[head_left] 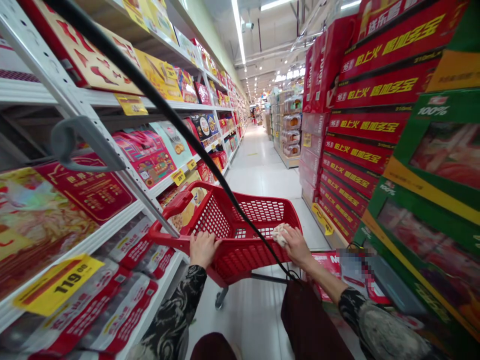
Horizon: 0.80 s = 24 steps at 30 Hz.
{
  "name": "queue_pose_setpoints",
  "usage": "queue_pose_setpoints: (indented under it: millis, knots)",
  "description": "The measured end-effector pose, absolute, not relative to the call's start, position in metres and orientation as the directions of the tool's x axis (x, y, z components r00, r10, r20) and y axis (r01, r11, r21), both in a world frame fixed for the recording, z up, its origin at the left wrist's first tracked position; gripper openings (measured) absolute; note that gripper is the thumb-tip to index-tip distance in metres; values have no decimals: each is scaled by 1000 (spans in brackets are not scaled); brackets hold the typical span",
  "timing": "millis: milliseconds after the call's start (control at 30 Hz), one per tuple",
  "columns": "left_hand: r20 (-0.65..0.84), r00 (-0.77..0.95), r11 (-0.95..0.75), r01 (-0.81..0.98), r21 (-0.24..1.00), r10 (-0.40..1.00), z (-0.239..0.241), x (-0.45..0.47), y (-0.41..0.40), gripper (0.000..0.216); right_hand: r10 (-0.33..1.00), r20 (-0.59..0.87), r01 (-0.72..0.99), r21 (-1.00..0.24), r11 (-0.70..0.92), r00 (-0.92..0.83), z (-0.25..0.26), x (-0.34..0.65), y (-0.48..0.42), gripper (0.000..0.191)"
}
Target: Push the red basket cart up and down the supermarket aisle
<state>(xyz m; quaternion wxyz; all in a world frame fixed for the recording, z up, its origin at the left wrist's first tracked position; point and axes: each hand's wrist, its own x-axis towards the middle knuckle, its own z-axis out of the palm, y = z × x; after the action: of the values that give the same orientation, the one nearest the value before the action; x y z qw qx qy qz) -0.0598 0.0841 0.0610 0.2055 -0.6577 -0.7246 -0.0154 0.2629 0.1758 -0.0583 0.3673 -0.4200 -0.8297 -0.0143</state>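
A red plastic shopping cart [232, 245] with a perforated basket stands in front of me, turned sideways across the aisle. My left hand [203, 248] is closed over its near rim, the fingers curled to the inside. In my right hand [298, 246] is a crumpled whitish cloth [281, 234], pressed against the rim at the basket's right end. The fingers there are partly hidden. White floor shows through the holes of the basket. The cart's red handle [180, 204] lies on the left side, beside the shelves.
White shelves [157, 104] with boxed goods line the left. A metal rod with a grey hooked end [88, 145] slants down toward the cart. Stacked red drink cartons [371, 125] and green boxes [431, 200] rise on the right. A black cable [180, 122] crosses my view. The aisle [253, 150] runs ahead.
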Motion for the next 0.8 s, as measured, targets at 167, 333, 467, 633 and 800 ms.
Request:
queue_pose_setpoints:
  millis: [167,333,467,633,800]
  knots:
    - [358,-73,169,955,-244,931,59,-46,83,35,728,658,794,-332,509,-191,-74,291,177,46]
    - [374,-93,183,960,-213,923,58,-36,81,34,722,639,751,-334,570,-264,-57,218,166,44]
    - [391,-100,198,955,-220,915,56,-36,77,34,710,613,719,-313,620,-346,-45,196,167,38]
    - [373,-102,199,953,-230,922,56,-36,74,36,731,597,754,-300,584,-329,-59,233,177,43]
    - [321,-112,200,946,-255,940,61,-35,79,40,822,526,807,-376,456,-219,-57,244,184,48]
